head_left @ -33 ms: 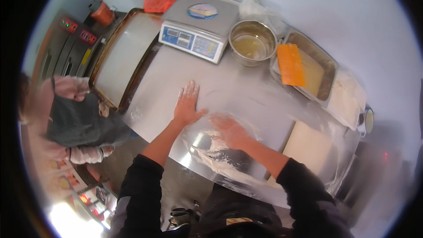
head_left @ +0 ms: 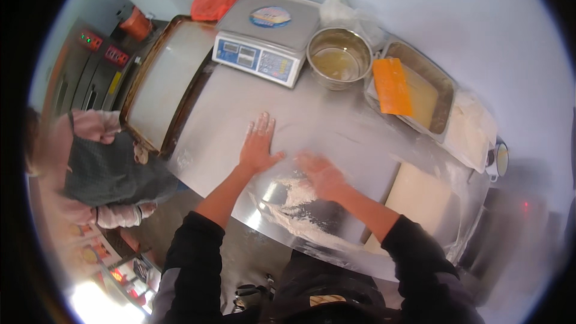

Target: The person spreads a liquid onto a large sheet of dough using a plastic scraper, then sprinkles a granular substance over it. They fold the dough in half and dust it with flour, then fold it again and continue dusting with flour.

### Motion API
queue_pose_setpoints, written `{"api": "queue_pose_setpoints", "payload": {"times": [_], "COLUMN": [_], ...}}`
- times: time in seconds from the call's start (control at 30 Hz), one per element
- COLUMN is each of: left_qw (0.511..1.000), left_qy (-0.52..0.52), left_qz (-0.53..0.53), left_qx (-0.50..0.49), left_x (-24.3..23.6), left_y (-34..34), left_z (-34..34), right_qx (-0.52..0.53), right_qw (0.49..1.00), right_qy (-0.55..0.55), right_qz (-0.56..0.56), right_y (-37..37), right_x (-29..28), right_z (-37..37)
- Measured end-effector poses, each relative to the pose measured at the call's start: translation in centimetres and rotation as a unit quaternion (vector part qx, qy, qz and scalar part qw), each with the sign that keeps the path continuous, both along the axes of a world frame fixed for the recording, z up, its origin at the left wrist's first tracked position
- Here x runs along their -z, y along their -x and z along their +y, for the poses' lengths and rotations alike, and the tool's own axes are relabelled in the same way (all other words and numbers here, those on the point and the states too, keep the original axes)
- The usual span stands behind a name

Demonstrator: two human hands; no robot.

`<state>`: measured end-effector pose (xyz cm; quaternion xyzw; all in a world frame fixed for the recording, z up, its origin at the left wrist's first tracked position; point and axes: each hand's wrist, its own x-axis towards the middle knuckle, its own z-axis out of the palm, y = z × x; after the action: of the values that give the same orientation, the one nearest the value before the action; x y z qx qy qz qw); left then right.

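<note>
My left hand (head_left: 258, 149) lies flat on the metal worktable (head_left: 225, 102), its fingers stretched out and dusted white. Just right of it, my right hand (head_left: 323, 175) is low over the tabletop, somewhat blurred, with fingers extended and nothing in them. White flour (head_left: 312, 231) is spread in uneven patches below and beside the right hand, towards the table's near edge. A pale rectangular slab (head_left: 419, 198), perhaps dough, lies to the right, partly behind my right forearm.
A digital scale (head_left: 264, 39), a metal pot (head_left: 339, 60) and a rectangular pan (head_left: 441, 93) with an orange scraper-like piece (head_left: 393, 87) line the back. A white bag (head_left: 468, 129) stands at right. At left are a large baking tray (head_left: 171, 72) and a person in an apron (head_left: 114, 165).
My right hand has shifted slightly to the right over the tabletop and looks less blurred. My left hand stays flat in about the same place; the whole view has moved a little.
</note>
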<state>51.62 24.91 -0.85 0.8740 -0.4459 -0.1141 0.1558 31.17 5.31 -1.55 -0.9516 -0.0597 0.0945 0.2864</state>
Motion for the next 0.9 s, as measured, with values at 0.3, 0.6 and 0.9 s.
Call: {"api": "queue_pose_setpoints", "payload": {"times": [0.3,0.6,0.9], "left_qw": [0.992,0.973,0.988], "left_qy": [-0.041,0.142,0.027], "left_qz": [0.038,0.119,0.019], "left_qx": [0.115,-0.135,-0.148], "left_x": [0.2,-1.4,0.5], "left_y": [5.4,8.3,11.6], "left_z": [-4.0,8.9,4.7], "right_qx": [0.31,0.208,0.042], "right_qw": [0.936,0.976,0.992], "right_qy": [0.145,0.025,0.031], "right_qz": [-0.088,0.067,-0.113], "right_y": [-1.7,-1.0,-3.7], "right_x": [1.9,0.8,1.7], "right_z": [-5.5,-4.0,1.7]}}
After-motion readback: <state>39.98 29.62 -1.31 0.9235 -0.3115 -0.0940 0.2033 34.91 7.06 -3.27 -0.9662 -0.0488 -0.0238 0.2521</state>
